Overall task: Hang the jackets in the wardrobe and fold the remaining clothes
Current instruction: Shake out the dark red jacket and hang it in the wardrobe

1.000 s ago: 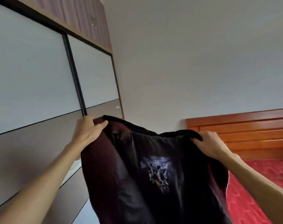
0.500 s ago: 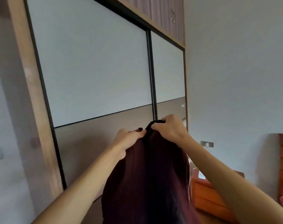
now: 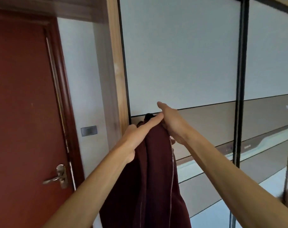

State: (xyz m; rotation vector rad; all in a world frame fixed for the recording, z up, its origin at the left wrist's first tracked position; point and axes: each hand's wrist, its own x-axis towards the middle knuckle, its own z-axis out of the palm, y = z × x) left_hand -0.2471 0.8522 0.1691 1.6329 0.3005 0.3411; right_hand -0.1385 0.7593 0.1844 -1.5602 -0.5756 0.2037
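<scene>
A dark maroon jacket (image 3: 156,178) with a metal zipper hangs folded lengthwise from my two hands, right in front of the wardrobe's sliding door (image 3: 181,55), which is closed. My left hand (image 3: 136,137) grips the collar end from the left, its index finger stretched along the top edge. My right hand (image 3: 171,122) holds the same end from the right, thumb raised and fingers wrapped behind the fabric. The two hands touch at the collar. The jacket's lower part runs out of view at the bottom.
A red-brown room door (image 3: 21,112) with a metal lever handle (image 3: 57,176) stands closed at the left. A grey wall switch (image 3: 89,130) sits between it and the wardrobe's wooden frame (image 3: 117,71). A second sliding panel (image 3: 271,63) lies to the right.
My hands came together, closing the spread jacket into a lengthwise fold. The view swung left from the bed and headboard to the wardrobe's left end and the room door.
</scene>
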